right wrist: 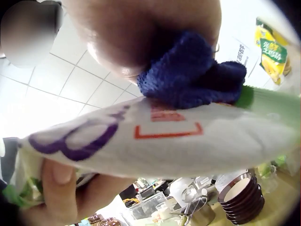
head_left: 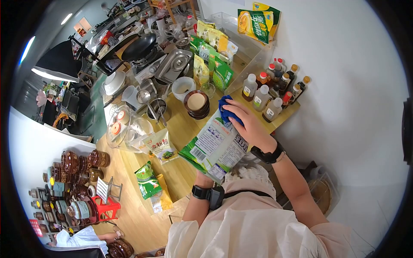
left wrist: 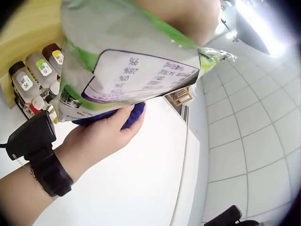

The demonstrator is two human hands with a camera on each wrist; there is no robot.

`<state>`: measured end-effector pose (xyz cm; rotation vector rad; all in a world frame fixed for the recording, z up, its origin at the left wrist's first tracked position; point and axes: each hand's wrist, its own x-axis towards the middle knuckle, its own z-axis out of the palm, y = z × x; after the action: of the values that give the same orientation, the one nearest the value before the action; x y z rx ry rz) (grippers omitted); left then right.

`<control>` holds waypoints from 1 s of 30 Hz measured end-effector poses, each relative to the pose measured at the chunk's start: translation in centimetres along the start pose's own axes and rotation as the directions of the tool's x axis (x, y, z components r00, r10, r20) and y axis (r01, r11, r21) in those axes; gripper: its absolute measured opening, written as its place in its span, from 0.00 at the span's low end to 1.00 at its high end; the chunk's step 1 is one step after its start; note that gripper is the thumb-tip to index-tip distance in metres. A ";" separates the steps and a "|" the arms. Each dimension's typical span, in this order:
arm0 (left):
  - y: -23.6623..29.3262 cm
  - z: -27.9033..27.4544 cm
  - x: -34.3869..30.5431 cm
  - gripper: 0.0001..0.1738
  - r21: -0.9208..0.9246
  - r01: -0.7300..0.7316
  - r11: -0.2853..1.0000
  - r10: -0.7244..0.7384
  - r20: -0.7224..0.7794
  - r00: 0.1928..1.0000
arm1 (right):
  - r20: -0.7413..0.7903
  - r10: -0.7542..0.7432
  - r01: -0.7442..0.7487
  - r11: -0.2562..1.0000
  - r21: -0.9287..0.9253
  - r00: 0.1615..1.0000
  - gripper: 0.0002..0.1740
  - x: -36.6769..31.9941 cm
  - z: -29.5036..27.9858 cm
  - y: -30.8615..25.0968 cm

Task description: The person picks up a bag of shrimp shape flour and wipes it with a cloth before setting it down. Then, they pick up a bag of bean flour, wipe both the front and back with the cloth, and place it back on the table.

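Note:
A green-and-white printed plastic food bag (head_left: 215, 144) is held up in front of the person's torso, its printed back facing up. The left hand (head_left: 205, 180) grips it from the near, lower side, mostly hidden under the bag; its fingers (right wrist: 60, 188) show at the bag's edge in the right wrist view. The right hand (head_left: 249, 124) holds a bunched dark blue cloth (head_left: 226, 109) against the bag's upper end. Close up in the right wrist view, the cloth (right wrist: 188, 75) lies on the bag's white printed surface (right wrist: 164, 136).
Sauce bottles (head_left: 261, 96) stand right of the hands. Stacked brown bowls (head_left: 196, 103), white bowls (head_left: 183, 87) and upright seasoning bags (head_left: 215, 56) are beyond. Left lie a white packet (head_left: 161, 146), a green bag (head_left: 147, 180) and a clear container (head_left: 127, 129). Brown jars (head_left: 71, 172) fill a shelf.

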<state>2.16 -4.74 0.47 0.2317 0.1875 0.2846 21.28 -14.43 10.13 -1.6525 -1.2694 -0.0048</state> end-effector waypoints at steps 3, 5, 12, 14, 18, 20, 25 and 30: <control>-0.1 0.0 0.2 0.35 -0.002 -0.002 1.000 0.001 -0.004 1.000 | 0.009 0.015 -0.016 1.000 0.016 1.000 0.18 -0.5 -0.3 0.2; -0.2 0.1 0.2 0.35 0.007 -0.009 1.000 0.009 -0.022 1.000 | 0.019 0.026 -0.027 0.999 0.035 0.999 0.19 -0.9 -0.5 0.2; -0.2 0.2 -0.5 0.35 0.135 -0.050 0.990 0.078 -0.217 0.973 | 0.091 0.114 -0.121 0.990 0.072 0.989 0.21 -3.5 -1.4 -0.3; -0.2 0.3 -0.5 0.36 0.198 -0.054 0.979 0.110 -0.288 0.951 | 0.103 0.132 -0.140 0.988 0.067 0.986 0.21 -4.2 -1.5 -0.4; 0.0 -0.5 -0.7 0.37 0.194 -0.080 0.978 0.136 -0.295 0.946 | 0.113 0.171 -0.181 0.980 0.086 0.979 0.21 -5.8 -1.6 -0.4; 0.0 -1.0 -0.7 0.38 0.255 -0.089 0.963 0.164 -0.290 0.943 | 0.097 0.180 -0.189 0.978 0.085 0.979 0.21 -6.3 -1.5 -0.8; 0.0 2.5 0.0 0.38 0.227 -0.095 0.969 0.160 -0.291 0.943 | 0.057 0.143 -0.146 0.988 0.045 0.988 0.22 -6.7 -0.4 -3.5; 0.1 1.1 1.9 0.36 -0.164 -0.070 0.984 0.124 0.346 0.930 | 0.186 -0.085 0.080 0.996 0.035 0.979 0.30 -6.7 1.7 -5.5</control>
<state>4.20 -4.29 1.23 0.1407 -0.2050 0.3487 13.40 -18.37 9.56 -1.6048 -1.4730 0.1196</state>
